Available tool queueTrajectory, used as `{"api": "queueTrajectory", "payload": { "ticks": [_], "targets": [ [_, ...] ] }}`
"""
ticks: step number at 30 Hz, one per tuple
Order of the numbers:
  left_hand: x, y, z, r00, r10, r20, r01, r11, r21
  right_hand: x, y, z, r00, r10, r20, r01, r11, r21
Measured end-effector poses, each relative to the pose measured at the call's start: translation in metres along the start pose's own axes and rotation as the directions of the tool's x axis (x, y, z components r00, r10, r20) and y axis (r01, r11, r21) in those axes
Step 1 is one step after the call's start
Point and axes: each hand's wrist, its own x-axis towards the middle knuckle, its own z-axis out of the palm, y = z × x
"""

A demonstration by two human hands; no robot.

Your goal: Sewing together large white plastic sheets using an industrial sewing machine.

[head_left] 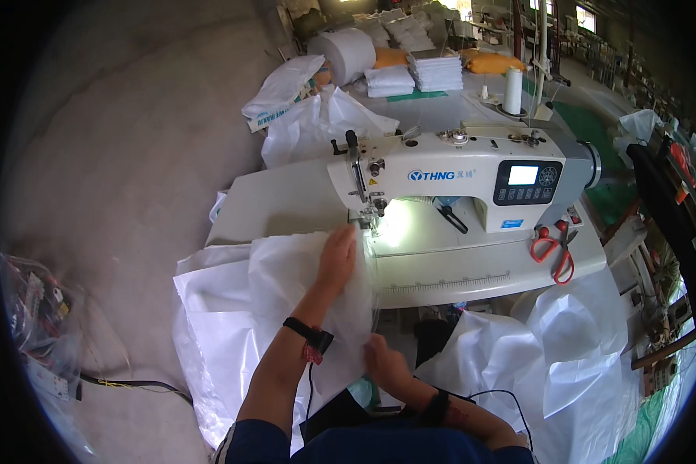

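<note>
A white sewing machine stands before me, its lamp lighting the plate beside the presser foot. A thin white plastic sheet, layered and creased, lies at the left of the needle and hangs over the table's front edge. My left hand rests flat on this sheet, fingers stretched out close to the presser foot. Lower down, below the table edge, my right hand is closed on the sheet's right edge; its fingertips are partly hidden.
Red-handled scissors lie on the table at the right. More white sheeting hangs at the lower right. Behind the machine are a thread cone, stacked white sheets and a large white roll. A cable crosses the floor at left.
</note>
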Motion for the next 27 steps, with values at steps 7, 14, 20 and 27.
{"api": "queueTrajectory", "payload": {
  "ticks": [7,14,20,27],
  "targets": [
    [0.006,-0.015,0.005,0.949,0.172,0.265,-0.154,0.984,-0.090,-0.004,0.006,0.008,0.843,0.304,0.444,-0.495,0.763,0.416],
    [0.010,-0.012,0.009,0.960,0.030,0.278,0.048,0.962,-0.268,-0.010,0.021,0.031,0.922,0.205,0.328,-0.301,0.913,0.276],
    [0.043,-0.009,0.006,0.924,-0.189,0.332,-0.015,0.851,0.526,-0.011,0.034,0.025,0.880,0.293,0.374,-0.370,0.916,0.153],
    [0.071,-0.024,0.005,0.702,-0.361,0.614,0.186,0.925,0.331,0.044,0.018,-0.039,0.941,0.195,0.275,-0.047,0.882,-0.468]
  ]
}}
